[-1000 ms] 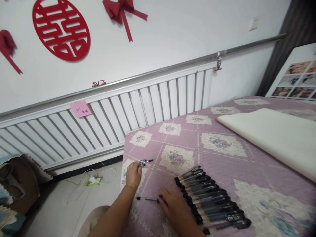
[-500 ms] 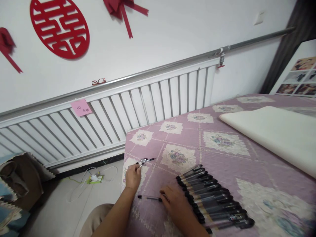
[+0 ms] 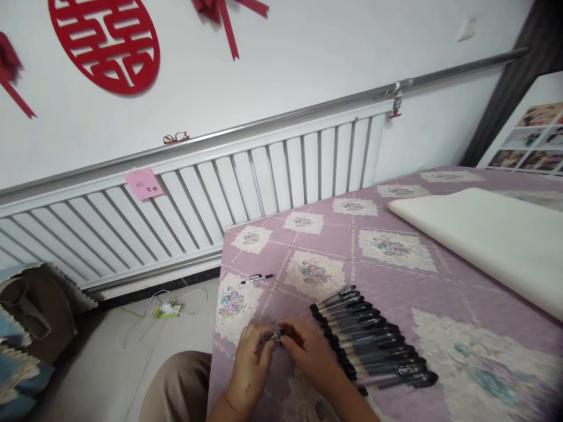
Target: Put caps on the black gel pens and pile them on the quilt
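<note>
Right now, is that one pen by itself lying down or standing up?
Lying down: the lone pen rests flat on the purple bedspread, apart from the row of pens.

Home bedroom: bed (image 3: 396, 275), radiator (image 3: 197, 199).

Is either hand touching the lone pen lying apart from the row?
No, the lone pen lies on the cover, apart from the left hand and right hand holding another pen.

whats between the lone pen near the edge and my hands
Head view: only bare purple floral cloth separates the lone pen from the left hand and right hand, both gripping a second pen.
</note>
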{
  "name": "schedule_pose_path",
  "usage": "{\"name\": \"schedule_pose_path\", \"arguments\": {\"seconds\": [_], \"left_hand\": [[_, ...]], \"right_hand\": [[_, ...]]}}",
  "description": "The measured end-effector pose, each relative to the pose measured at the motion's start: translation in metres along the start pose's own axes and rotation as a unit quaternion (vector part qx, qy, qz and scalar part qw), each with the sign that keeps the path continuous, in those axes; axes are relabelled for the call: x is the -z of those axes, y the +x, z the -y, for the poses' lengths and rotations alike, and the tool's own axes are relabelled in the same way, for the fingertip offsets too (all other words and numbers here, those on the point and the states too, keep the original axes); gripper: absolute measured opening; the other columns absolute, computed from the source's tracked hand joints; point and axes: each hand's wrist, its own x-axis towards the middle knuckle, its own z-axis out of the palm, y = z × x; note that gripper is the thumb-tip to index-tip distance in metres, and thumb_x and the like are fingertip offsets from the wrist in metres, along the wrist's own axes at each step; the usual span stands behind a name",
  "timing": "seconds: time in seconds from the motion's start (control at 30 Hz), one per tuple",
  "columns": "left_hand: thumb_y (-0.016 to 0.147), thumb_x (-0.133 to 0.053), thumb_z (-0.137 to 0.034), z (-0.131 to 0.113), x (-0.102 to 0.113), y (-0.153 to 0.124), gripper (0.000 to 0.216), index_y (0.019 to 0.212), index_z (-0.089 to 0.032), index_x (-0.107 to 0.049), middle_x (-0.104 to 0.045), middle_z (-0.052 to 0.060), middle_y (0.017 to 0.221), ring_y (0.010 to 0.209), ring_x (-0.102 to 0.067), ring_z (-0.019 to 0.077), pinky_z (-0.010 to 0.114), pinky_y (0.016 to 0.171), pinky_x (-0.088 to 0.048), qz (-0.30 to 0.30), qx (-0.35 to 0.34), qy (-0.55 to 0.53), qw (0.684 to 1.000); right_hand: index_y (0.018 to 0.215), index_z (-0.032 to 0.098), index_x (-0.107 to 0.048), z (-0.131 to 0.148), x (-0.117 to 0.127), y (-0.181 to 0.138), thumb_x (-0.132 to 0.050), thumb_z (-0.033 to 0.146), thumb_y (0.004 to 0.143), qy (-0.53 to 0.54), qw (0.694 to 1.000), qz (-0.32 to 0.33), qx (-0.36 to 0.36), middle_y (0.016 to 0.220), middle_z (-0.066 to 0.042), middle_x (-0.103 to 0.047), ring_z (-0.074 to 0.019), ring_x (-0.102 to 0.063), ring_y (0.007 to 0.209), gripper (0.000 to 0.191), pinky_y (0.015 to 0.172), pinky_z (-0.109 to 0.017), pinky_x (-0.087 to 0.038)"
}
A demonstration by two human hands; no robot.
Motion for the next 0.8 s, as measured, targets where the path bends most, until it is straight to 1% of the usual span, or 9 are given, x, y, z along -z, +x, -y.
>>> {"name": "schedule_pose_path", "arguments": {"seconds": [0.07,0.1,0.2,0.27,0.33,0.43,0.53,0.67,0.8], "left_hand": [[0.089,-0.051,-0.031,-0.002,-0.003,-0.002,0.016,0.094,-0.024,-0.064,-0.064,0.006,0.094,0.092,-0.058,0.0220,0.038,0.084,-0.048,0.013,-0.010,0.006,1.000],[0.089,-0.051,-0.031,-0.001,-0.004,-0.002,0.017,0.098,-0.024,-0.064,-0.064,0.006,0.097,0.094,-0.057,0.0227,0.039,0.086,-0.048,0.012,-0.013,0.009,1.000],[0.086,-0.054,-0.028,0.004,-0.005,0.000,0.023,0.107,-0.024,-0.062,-0.063,0.008,0.106,0.103,-0.055,0.0252,0.044,0.092,-0.045,-0.003,-0.019,0.035,0.999],[0.081,-0.057,-0.023,0.008,-0.006,0.000,0.031,0.112,-0.024,-0.062,-0.062,0.009,0.112,0.108,-0.053,0.0269,0.047,0.095,-0.042,-0.001,-0.019,0.074,0.997],[0.077,-0.059,-0.020,0.010,-0.007,0.000,0.034,0.111,-0.025,-0.063,-0.062,0.008,0.113,0.108,-0.053,0.0278,0.048,0.095,-0.041,0.016,-0.012,0.118,0.993],[0.076,-0.059,-0.018,0.011,-0.009,0.001,0.025,0.097,-0.028,-0.068,-0.064,0.006,0.108,0.103,-0.056,0.0270,0.046,0.091,-0.041,0.043,0.004,0.158,0.986],[0.078,-0.056,-0.017,0.010,-0.010,0.003,0.017,0.086,-0.027,-0.068,-0.065,0.004,0.100,0.098,-0.058,0.0246,0.043,0.088,-0.042,0.040,0.013,0.149,0.988],[0.082,-0.051,-0.021,0.015,-0.008,0.004,0.015,0.085,-0.024,-0.065,-0.066,0.004,0.093,0.091,-0.060,0.0221,0.038,0.083,-0.045,0.017,0.009,0.084,0.996],[0.086,-0.047,-0.025,0.018,-0.007,0.001,0.017,0.087,-0.024,-0.063,-0.067,0.003,0.087,0.084,-0.061,0.0209,0.036,0.079,-0.046,0.006,0.031,0.044,0.999]], "right_hand": [[0.093,0.020,-0.067,0.003,0.003,-0.001,-0.052,0.036,0.081,0.018,1.000,0.010,0.018,0.087,-0.004,-0.072,-0.0212,-0.065,0.083,0.024,0.077,-0.033,-0.049],[0.089,0.020,-0.067,0.003,0.006,0.000,-0.053,0.037,0.080,0.026,0.999,0.002,0.021,0.085,-0.004,-0.071,-0.0209,-0.065,0.081,0.024,0.076,-0.032,-0.049],[0.083,0.020,-0.065,0.000,0.014,0.004,-0.055,0.045,0.078,0.054,0.996,-0.069,-0.003,0.077,-0.003,-0.069,-0.0202,-0.063,0.076,0.027,0.071,-0.031,-0.049],[0.082,0.020,-0.064,-0.005,0.020,0.007,-0.057,0.051,0.076,0.096,0.988,-0.120,-0.031,0.071,-0.002,-0.067,-0.0194,-0.062,0.070,0.033,0.066,-0.030,-0.049],[0.083,0.020,-0.062,-0.008,0.023,0.008,-0.060,0.056,0.073,0.160,0.974,-0.149,-0.056,0.068,-0.001,-0.065,-0.0184,-0.061,0.065,0.038,0.061,-0.029,-0.048],[0.087,0.020,-0.062,-0.009,0.024,0.007,-0.065,0.056,0.069,0.225,0.958,-0.162,-0.073,0.068,-0.001,-0.065,-0.0173,-0.060,0.063,0.041,0.057,-0.028,-0.047],[0.089,0.019,-0.064,-0.008,0.024,0.006,-0.067,0.056,0.068,0.212,0.959,-0.171,-0.074,0.067,-0.001,-0.065,-0.0166,-0.060,0.061,0.043,0.056,-0.027,-0.047],[0.092,0.019,-0.066,-0.011,0.025,0.007,-0.064,0.054,0.069,0.159,0.968,-0.179,-0.072,0.069,-0.002,-0.067,-0.0175,-0.061,0.062,0.042,0.056,-0.028,-0.049],[0.092,0.019,-0.068,-0.018,0.027,0.009,-0.059,0.045,0.072,0.093,0.979,-0.177,-0.041,0.082,-0.005,-0.072,-0.0210,-0.065,0.075,0.034,0.068,-0.033,-0.052]]}}
